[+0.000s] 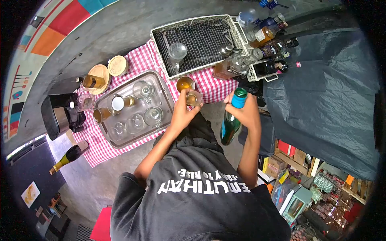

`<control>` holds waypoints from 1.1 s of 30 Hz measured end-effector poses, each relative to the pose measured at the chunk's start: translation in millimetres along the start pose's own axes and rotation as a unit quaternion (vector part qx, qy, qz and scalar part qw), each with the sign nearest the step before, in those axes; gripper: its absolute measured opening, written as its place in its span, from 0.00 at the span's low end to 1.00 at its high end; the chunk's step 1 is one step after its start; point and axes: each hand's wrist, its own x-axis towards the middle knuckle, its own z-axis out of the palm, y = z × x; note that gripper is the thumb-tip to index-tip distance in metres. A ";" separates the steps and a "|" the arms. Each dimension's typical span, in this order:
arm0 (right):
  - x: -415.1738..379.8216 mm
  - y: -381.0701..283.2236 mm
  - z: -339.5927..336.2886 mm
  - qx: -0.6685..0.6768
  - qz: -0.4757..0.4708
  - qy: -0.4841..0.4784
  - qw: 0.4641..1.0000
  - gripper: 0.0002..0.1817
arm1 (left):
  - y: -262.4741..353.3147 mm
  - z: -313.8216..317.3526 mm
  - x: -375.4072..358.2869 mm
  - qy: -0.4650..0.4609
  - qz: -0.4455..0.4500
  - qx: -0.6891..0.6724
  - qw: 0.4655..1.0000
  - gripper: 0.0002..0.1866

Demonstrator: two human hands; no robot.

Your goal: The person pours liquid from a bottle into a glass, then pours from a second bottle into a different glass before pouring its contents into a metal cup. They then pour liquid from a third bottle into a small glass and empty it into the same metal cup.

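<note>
My left hand (pixel 185 114) is closed around a small glass (pixel 194 100) with some amber liquid in it, near the table's front edge. Just beyond it, another glass (pixel 185 83) of amber liquid rests on the checked cloth. In my right hand (pixel 248 114) is a green bottle (pixel 230 127) with a blue neck wrap, gripped near its shoulder. The bottle's mouth is uncapped and points up and away from me. Bottle and small glass are apart. A metal tray (pixel 140 138) to the left carries several clear glasses and a white-topped container (pixel 118 103).
A white wire basket (pixel 197 20) with a glass mug (pixel 177 51) stands at the back. Several liquor bottles (pixel 263 36) crowd the back right. A dark-labelled bottle (pixel 70 156) and a black appliance (pixel 58 116) are at far left; round wooden boards (pixel 118 65) lie behind the tray.
</note>
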 end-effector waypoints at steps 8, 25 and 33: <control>36.2 -45.1 -12.0 0.129 -0.125 0.094 0.979 0.08 | 18.4 -16.5 7.5 0.074 0.003 0.027 0.997 0.30; 160.5 -47.8 30.4 0.106 -0.310 0.163 0.931 0.08 | 25.0 -41.1 28.0 0.137 0.001 -0.008 0.991 0.27; 209.3 -26.1 51.7 0.174 -0.298 0.170 0.923 0.08 | 27.8 -45.5 33.9 0.126 -0.033 -0.050 0.990 0.27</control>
